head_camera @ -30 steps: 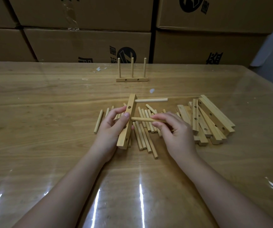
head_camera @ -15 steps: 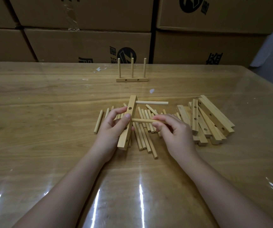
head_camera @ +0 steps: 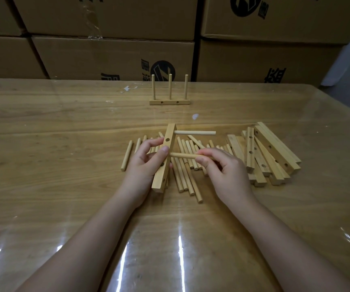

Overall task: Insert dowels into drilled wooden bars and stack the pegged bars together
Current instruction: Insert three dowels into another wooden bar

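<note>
My left hand [head_camera: 146,163] grips a drilled wooden bar [head_camera: 164,159], held on edge above the table and pointing away from me. One dowel [head_camera: 195,132] sticks out to the right from the bar's far hole. My right hand [head_camera: 224,171] pinches a second dowel [head_camera: 182,155] lying level, its left tip at the bar's middle hole beside my left thumb. Loose dowels [head_camera: 185,175] lie scattered under both hands. A pile of drilled bars [head_camera: 262,152] lies to the right. A finished bar with three upright dowels [head_camera: 169,101] stands farther back.
The wooden table [head_camera: 64,165] has a glossy clear cover. Stacked cardboard boxes [head_camera: 110,57] wall off its far edge. A single dowel [head_camera: 126,155] lies apart to the left of my left hand.
The bar and the held dowel have shifted slightly; the dowel's tip stays at the bar's middle hole. Nothing else on the table has moved.
</note>
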`<state>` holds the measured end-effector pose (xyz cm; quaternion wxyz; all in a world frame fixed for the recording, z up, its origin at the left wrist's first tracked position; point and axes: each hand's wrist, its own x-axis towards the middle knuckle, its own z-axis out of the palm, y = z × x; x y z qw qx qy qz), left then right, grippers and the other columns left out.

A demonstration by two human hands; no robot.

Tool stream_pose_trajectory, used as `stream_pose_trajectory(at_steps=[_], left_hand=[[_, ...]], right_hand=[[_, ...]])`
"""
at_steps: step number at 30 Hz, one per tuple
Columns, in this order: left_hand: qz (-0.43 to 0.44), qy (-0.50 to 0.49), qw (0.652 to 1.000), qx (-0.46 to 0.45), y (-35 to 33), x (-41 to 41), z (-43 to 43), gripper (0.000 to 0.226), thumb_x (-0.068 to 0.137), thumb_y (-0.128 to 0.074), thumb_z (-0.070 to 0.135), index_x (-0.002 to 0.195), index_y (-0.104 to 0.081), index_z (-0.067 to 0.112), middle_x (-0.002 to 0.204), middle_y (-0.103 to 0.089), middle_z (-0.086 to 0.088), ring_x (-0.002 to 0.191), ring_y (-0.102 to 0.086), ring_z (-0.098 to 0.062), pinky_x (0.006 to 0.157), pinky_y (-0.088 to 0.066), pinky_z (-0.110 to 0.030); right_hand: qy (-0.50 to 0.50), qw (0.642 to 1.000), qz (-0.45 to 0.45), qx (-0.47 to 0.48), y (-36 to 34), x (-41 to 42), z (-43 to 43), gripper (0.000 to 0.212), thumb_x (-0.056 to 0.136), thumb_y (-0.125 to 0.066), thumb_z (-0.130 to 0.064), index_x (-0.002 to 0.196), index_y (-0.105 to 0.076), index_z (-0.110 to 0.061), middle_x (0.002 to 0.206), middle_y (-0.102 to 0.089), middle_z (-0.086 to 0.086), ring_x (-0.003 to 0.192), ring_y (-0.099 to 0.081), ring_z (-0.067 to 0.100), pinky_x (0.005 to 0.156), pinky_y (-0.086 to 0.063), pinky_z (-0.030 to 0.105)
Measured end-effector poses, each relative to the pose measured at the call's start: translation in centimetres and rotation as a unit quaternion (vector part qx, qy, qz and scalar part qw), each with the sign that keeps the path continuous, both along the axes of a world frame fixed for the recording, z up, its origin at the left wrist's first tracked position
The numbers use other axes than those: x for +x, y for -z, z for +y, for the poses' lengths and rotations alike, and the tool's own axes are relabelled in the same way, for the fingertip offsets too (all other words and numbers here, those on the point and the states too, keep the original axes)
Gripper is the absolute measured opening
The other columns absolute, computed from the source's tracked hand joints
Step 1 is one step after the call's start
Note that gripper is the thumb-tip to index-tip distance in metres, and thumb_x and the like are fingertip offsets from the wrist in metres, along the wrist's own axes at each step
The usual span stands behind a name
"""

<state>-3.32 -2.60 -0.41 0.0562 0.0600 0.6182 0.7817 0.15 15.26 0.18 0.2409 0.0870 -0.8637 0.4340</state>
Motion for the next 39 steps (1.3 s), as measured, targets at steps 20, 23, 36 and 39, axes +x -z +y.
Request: stream_pose_trajectory(at_steps=[20, 23, 36, 39], left_hand=[[0.028, -0.002, 0.999, -0.043, 0.04, 0.30, 0.20, 0.031, 0.075, -0.064, 0.035, 0.106, -0.064, 0.030, 0.078, -0.065, -0.004, 0.070, -0.066, -0.009, 0.061, -0.053, -0.019], [0.034, -0.005, 0.998, -0.060, 0.00, 0.24, 0.23, 0.027, 0.081, -0.063, 0.031, 0.108, -0.063, 0.031, 0.087, -0.060, -0.014, 0.074, -0.065, -0.013, 0.065, -0.055, -0.022], [0.057, -0.021, 0.994, -0.088, -0.03, 0.18, 0.47, 0.021, 0.087, -0.060, 0.029, 0.107, -0.062, 0.034, 0.083, -0.058, 0.002, 0.085, -0.057, -0.023, 0.083, -0.053, -0.038], [0.087, -0.007, 0.988, -0.124, -0.03, 0.43, 0.34, 0.033, 0.080, -0.057, 0.042, 0.113, -0.060, 0.038, 0.094, -0.060, -0.021, 0.089, -0.058, -0.022, 0.085, -0.051, -0.031]], right_hand=[[-0.009, 1.000, -0.019, 0.012, -0.45, 0.42, 0.39, 0.013, 0.089, -0.060, -0.020, 0.095, -0.071, -0.017, 0.060, -0.053, -0.018, 0.059, -0.051, -0.004, 0.052, -0.035, 0.008], [-0.007, 1.000, -0.022, 0.019, -0.48, 0.55, 0.45, 0.014, 0.089, -0.059, -0.021, 0.095, -0.071, -0.017, 0.061, -0.054, -0.016, 0.059, -0.051, -0.003, 0.052, -0.035, 0.009], [0.010, 0.994, 0.028, 0.108, -0.30, -0.22, 0.22, 0.017, 0.092, -0.055, -0.021, 0.099, -0.069, -0.013, 0.081, -0.057, -0.012, 0.074, -0.049, 0.000, 0.064, -0.036, 0.013], [0.022, 0.976, 0.037, 0.214, -0.35, -0.08, 0.25, 0.024, 0.092, -0.050, -0.027, 0.101, -0.068, -0.013, 0.086, -0.059, -0.004, 0.078, -0.051, 0.009, 0.064, -0.037, 0.016]])
